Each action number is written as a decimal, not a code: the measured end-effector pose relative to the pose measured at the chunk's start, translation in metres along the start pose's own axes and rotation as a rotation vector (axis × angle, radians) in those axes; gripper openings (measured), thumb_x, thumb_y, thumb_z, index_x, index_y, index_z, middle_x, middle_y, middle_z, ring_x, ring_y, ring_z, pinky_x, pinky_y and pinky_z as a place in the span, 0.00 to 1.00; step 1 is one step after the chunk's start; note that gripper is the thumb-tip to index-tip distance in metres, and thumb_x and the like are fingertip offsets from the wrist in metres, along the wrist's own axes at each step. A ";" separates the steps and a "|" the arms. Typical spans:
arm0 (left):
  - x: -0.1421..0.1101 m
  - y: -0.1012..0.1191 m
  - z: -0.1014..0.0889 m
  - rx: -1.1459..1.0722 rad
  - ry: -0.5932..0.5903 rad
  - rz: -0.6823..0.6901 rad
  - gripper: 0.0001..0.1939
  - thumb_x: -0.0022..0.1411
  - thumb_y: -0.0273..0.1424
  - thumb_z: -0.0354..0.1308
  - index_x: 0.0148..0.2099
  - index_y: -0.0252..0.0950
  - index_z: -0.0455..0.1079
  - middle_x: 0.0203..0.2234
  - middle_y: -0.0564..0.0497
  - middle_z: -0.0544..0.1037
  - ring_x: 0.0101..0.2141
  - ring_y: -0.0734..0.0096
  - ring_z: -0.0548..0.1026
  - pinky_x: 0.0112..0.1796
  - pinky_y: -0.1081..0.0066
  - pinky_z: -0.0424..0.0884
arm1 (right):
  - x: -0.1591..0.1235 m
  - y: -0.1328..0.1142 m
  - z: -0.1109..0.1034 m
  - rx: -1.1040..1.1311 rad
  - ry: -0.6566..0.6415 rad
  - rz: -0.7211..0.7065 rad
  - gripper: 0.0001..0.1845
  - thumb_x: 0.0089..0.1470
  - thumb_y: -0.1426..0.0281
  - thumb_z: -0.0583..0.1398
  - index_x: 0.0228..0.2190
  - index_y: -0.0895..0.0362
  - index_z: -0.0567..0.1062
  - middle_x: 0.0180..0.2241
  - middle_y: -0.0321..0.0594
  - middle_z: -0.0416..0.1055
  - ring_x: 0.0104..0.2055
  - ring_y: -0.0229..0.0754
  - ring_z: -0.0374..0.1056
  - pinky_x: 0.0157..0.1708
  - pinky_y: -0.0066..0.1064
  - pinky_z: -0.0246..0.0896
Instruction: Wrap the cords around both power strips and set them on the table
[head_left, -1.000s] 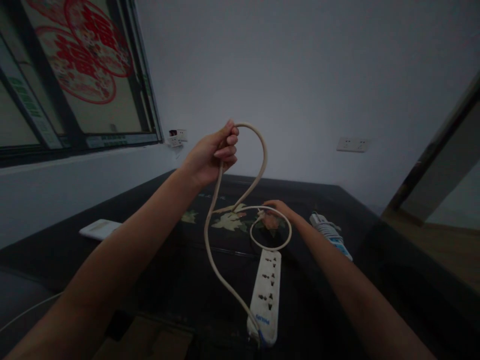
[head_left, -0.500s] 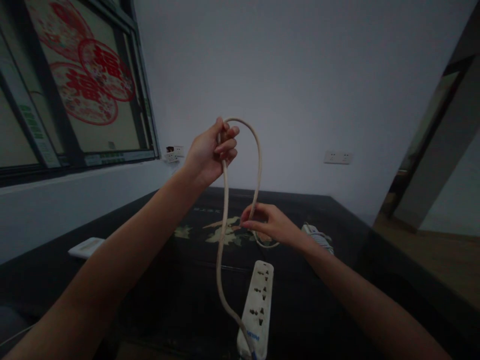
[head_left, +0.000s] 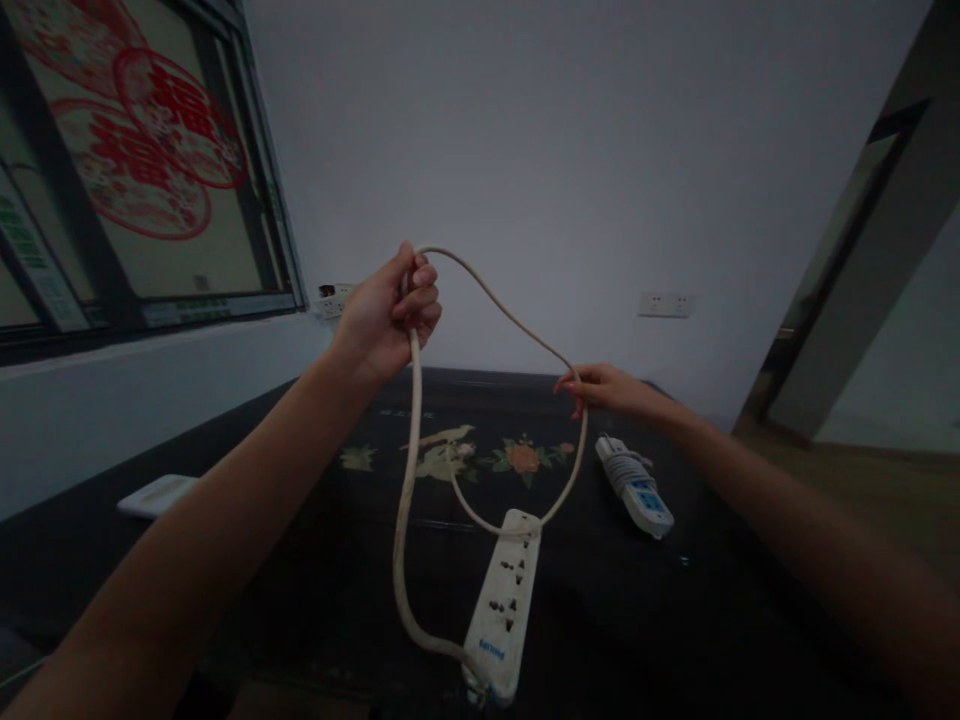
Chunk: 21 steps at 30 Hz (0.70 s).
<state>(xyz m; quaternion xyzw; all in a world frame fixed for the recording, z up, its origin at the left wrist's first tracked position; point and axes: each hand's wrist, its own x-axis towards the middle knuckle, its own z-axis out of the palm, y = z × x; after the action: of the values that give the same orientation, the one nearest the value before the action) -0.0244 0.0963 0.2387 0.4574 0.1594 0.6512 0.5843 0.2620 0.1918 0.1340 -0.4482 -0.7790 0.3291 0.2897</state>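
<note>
Gripping the beige power cord [head_left: 415, 400] high in my left hand [head_left: 405, 300], pinching it farther right with my right hand [head_left: 598, 388]. Philips power strip [head_left: 504, 605] lies near centre; overpulling could drag it.

The right hand [head_left: 601, 387] has moved farther from the left hand [head_left: 386, 312], spreading the cord [head_left: 406, 480].

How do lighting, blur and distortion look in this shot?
Head view: dim, with the black table losing detail toward the bottom; head view: left hand and cord fairly sharp, right forearm softer near the edge; head view: seemingly wide-angle stretch, slanting the window.
</note>
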 end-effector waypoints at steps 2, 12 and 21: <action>-0.003 0.000 0.002 0.012 -0.006 0.004 0.20 0.72 0.32 0.41 0.27 0.34 0.62 0.12 0.62 0.61 0.08 0.90 0.52 0.12 0.84 0.51 | 0.015 0.001 -0.009 -0.315 0.106 0.036 0.12 0.58 0.70 0.53 0.34 0.61 0.76 0.25 0.39 0.70 0.28 0.38 0.69 0.31 0.29 0.65; -0.012 -0.002 0.008 0.008 -0.087 0.001 0.20 0.73 0.32 0.38 0.29 0.35 0.63 0.12 0.62 0.61 0.08 0.88 0.53 0.12 0.82 0.52 | 0.085 -0.014 -0.023 -0.456 0.555 0.072 0.14 0.60 0.69 0.53 0.33 0.63 0.76 0.32 0.52 0.75 0.40 0.47 0.72 0.42 0.38 0.64; -0.002 -0.002 0.020 0.080 -0.064 0.004 0.17 0.71 0.28 0.38 0.41 0.34 0.69 0.14 0.59 0.63 0.12 0.83 0.61 0.17 0.81 0.58 | 0.114 -0.020 0.033 -0.112 0.330 0.032 0.17 0.56 0.79 0.55 0.49 0.62 0.67 0.37 0.49 0.76 0.31 0.36 0.71 0.29 0.29 0.70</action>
<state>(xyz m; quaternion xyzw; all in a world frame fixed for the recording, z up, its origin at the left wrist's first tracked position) -0.0073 0.0889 0.2469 0.5012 0.1657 0.6305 0.5691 0.1783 0.2778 0.1470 -0.5238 -0.7309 0.2115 0.3830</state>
